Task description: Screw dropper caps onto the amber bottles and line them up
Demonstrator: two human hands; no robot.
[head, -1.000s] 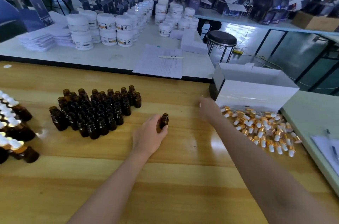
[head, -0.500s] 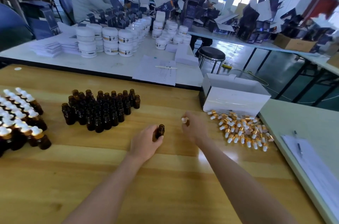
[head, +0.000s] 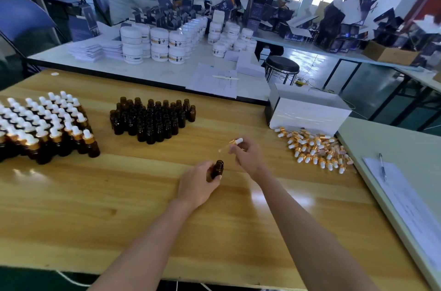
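Note:
My left hand (head: pixel 196 184) grips an open amber bottle (head: pixel 216 169) near the middle of the wooden table (head: pixel 119 207). Just above and to its right, my right hand (head: pixel 248 156) pinches a dropper cap (head: pixel 235 142) with a gold collar and white bulb, its glass tube slanting down-left toward the bottle mouth without touching it. A cluster of uncapped amber bottles (head: pixel 152 119) stands behind. Capped bottles (head: pixel 45 128) stand in rows at the far left. Loose dropper caps (head: pixel 315 150) lie in a pile at the right.
A white open box (head: pixel 307 111) sits behind the cap pile. A paper sheet with a pen (head: pixel 383 166) lies on the pale table at right. A white table behind carries white jars (head: pixel 155 46) and papers. Two people work at the back.
My right hand has come back from the cap pile with a dropper cap and raised it over the bottle. My left hand keeps hold of the same bottle. The camera has tilted up.

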